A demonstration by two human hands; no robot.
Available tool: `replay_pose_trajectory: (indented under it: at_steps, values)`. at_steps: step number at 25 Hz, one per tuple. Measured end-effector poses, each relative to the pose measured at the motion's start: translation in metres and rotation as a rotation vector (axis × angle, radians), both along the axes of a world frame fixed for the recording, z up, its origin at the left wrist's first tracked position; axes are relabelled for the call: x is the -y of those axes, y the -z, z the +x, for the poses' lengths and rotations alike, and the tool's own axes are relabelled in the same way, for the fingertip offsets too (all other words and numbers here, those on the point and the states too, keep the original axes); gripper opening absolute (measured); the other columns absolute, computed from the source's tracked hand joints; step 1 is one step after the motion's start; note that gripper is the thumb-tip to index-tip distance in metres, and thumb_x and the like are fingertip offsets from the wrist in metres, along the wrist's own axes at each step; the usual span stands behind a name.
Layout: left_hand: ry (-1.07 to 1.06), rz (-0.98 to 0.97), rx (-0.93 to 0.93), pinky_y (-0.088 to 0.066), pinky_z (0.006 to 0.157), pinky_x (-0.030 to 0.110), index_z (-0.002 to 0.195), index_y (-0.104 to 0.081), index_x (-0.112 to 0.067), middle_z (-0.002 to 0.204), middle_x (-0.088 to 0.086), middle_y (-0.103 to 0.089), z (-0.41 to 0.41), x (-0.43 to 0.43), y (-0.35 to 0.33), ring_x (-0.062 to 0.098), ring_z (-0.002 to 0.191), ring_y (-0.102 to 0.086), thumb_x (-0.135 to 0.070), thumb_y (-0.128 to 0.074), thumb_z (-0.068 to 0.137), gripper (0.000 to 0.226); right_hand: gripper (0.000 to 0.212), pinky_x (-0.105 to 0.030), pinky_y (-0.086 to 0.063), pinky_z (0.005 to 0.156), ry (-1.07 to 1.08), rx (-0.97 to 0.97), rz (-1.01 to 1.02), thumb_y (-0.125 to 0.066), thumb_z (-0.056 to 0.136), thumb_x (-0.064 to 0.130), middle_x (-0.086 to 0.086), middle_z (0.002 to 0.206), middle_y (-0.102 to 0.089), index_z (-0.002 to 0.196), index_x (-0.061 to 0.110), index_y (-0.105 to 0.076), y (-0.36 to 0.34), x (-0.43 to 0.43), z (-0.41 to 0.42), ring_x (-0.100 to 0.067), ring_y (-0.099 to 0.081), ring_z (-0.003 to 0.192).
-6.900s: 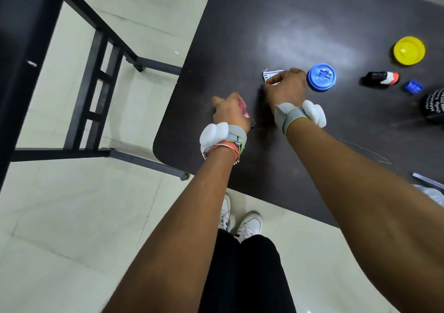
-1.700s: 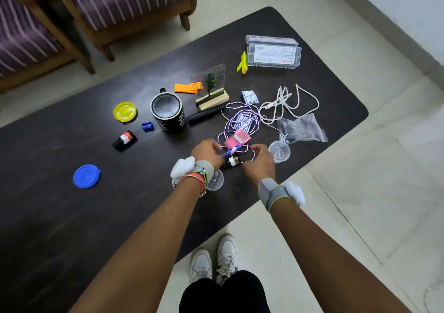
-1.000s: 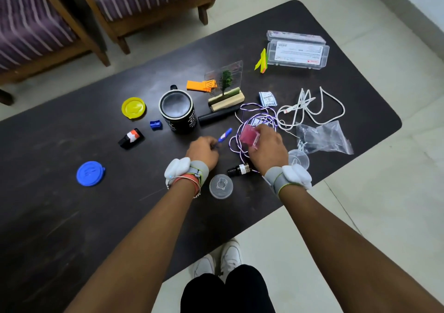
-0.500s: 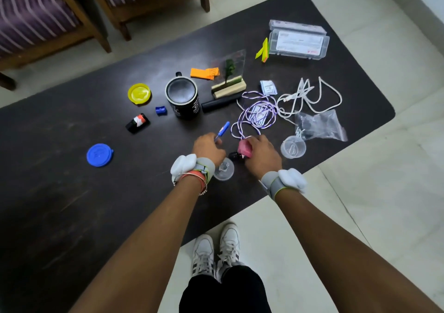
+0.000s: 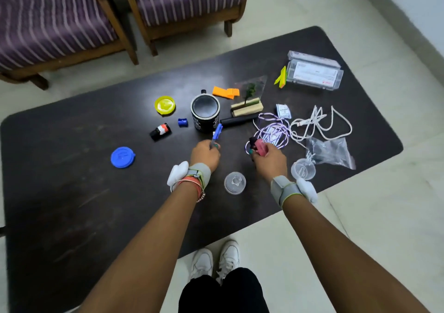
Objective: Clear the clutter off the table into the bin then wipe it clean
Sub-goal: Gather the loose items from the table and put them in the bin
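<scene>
The fingers of the left hand (image 5: 205, 152) are curled round the lower end of a blue pen (image 5: 217, 133), whose other end points up toward the black mug (image 5: 205, 113). The fingers of the right hand (image 5: 269, 157) are closed on a pink thing (image 5: 260, 146) and, pressed against it, a small dark bottle (image 5: 252, 142).

Half a second ago that hand was low on the table (image 5: 72, 192), reaching for the bottle in front of the mug, next to the clear lid (image 5: 235, 182). Now it is raised just right of the mug and the bottle is off the tabletop. The pen has stayed in the left hand. So one more piece is collected, and both hands look full.

Plenty remains. Right of the mug lie the purple cord (image 5: 274, 132), the white cable (image 5: 319, 125), a plastic bag (image 5: 329, 149) and a clear cup (image 5: 302, 172). Left of the mug lie a yellow lid (image 5: 165, 105) and, farther off, a blue lid (image 5: 122, 157). The bin is not in view. A trip to it seems the likely next step, and wiping is still far off.
</scene>
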State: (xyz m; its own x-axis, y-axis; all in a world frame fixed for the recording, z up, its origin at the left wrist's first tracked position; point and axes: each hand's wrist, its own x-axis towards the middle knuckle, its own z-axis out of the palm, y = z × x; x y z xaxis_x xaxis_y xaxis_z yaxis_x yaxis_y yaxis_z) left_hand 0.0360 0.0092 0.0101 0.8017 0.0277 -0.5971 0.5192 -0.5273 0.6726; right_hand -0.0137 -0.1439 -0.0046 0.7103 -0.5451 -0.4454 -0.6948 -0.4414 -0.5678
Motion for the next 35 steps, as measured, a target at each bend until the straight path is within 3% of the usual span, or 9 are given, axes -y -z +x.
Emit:
replay_pose_trajectory:
  at_steps: [2, 4, 7, 13, 17, 21, 28, 33, 35]
  values:
    - [-0.146, -0.134, -0.055, -0.044, 0.052, 0.022, 0.104, -0.061, -0.007, 0.08, 0.012, -0.067, 0.0, -0.011, -0.039, 0.023, 0.059, -0.054, -0.011, -0.039, 0.098, 0.023, 0.027, -0.033, -0.044, 0.085, 0.065, 0.051, 0.132, -0.063, 0.088, 0.029, -0.016, 0.107, -0.067, 0.105, 0.009, -0.064, -0.035, -0.007, 0.005, -0.034, -0.061, 0.102]
    - [-0.253, -0.216, -0.06, -0.033, 0.041, 0.016, 0.092, -0.055, -0.011, 0.067, 0.004, -0.058, 0.002, -0.024, -0.084, 0.015, 0.049, -0.045, -0.012, -0.036, 0.1, 0.021, 0.019, -0.039, -0.048, 0.084, 0.105, 0.131, 0.297, -0.062, 0.089, 0.024, -0.018, 0.099, -0.068, 0.1, 0.009, -0.066, -0.075, -0.022, 0.016, -0.033, -0.062, 0.091]
    - [-0.394, -0.319, -0.007, -0.029, 0.041, 0.015, 0.078, -0.05, -0.015, 0.063, 0.005, -0.053, 0.003, -0.052, -0.156, 0.014, 0.047, -0.04, -0.008, -0.035, 0.099, 0.026, 0.01, -0.037, -0.041, 0.07, 0.043, 0.202, 0.394, -0.063, 0.087, 0.027, -0.008, 0.077, -0.059, 0.088, 0.017, -0.065, -0.147, -0.051, 0.031, -0.024, -0.05, 0.074]
    - [-0.574, -0.385, 0.146, -0.034, 0.043, 0.02, 0.089, -0.051, -0.009, 0.065, 0.009, -0.052, -0.004, -0.114, -0.279, 0.017, 0.05, -0.041, -0.005, -0.035, 0.097, 0.019, 0.017, -0.031, -0.039, 0.064, -0.185, 0.322, 0.503, -0.062, 0.086, 0.031, -0.003, 0.074, -0.064, 0.073, 0.02, -0.063, -0.27, -0.12, 0.051, -0.018, -0.049, 0.065]
    - [-0.692, -0.411, 0.282, -0.035, 0.037, 0.015, 0.077, -0.047, -0.014, 0.065, 0.007, -0.051, -0.021, -0.175, -0.359, 0.016, 0.05, -0.041, -0.006, -0.033, 0.098, 0.026, 0.02, -0.027, -0.036, 0.052, -0.371, 0.368, 0.589, -0.058, 0.086, 0.03, -0.001, 0.07, -0.056, 0.068, 0.022, -0.057, -0.347, -0.183, 0.051, -0.017, -0.043, 0.062]
    - [-0.857, -0.414, 0.408, -0.039, 0.046, 0.021, 0.077, -0.049, -0.014, 0.064, 0.005, -0.053, -0.052, -0.255, -0.418, 0.014, 0.05, -0.043, -0.007, -0.034, 0.097, 0.026, 0.016, -0.027, -0.037, 0.05, -0.584, 0.397, 0.635, -0.056, 0.088, 0.028, 0.0, 0.07, -0.054, 0.074, 0.021, -0.058, -0.405, -0.266, 0.041, -0.016, -0.044, 0.06]
    - [-1.215, -0.441, 0.543, -0.036, 0.034, 0.01, 0.076, -0.045, -0.013, 0.057, 0.004, -0.051, -0.147, -0.421, -0.466, 0.009, 0.03, -0.044, -0.009, -0.029, 0.1, 0.029, 0.017, -0.027, -0.039, 0.051, -0.989, 0.351, 0.685, -0.06, 0.085, 0.031, -0.005, 0.08, -0.059, 0.072, 0.021, -0.059, -0.457, -0.448, -0.026, -0.016, -0.048, 0.063]
    - [-1.578, -0.325, 0.585, -0.041, 0.033, 0.015, 0.078, -0.047, -0.005, 0.056, 0.007, -0.049, -0.232, -0.535, -0.457, 0.016, 0.042, -0.042, -0.006, -0.033, 0.095, 0.022, 0.021, -0.029, -0.046, 0.047, -1.346, 0.291, 0.572, -0.061, 0.082, 0.034, -0.002, 0.072, -0.06, 0.067, 0.019, -0.058, -0.462, -0.566, -0.1, -0.017, -0.052, 0.06]
    - [-1.694, -0.293, 0.54, -0.048, 0.046, 0.024, 0.096, -0.053, -0.001, 0.064, 0.011, -0.056, -0.265, -0.573, -0.443, 0.021, 0.048, -0.052, -0.01, -0.037, 0.094, 0.018, 0.023, -0.036, -0.055, 0.056, -1.531, 0.28, 0.45, -0.06, 0.081, 0.036, -0.003, 0.07, -0.061, 0.067, 0.018, -0.058, -0.452, -0.609, -0.132, -0.019, -0.056, 0.06]
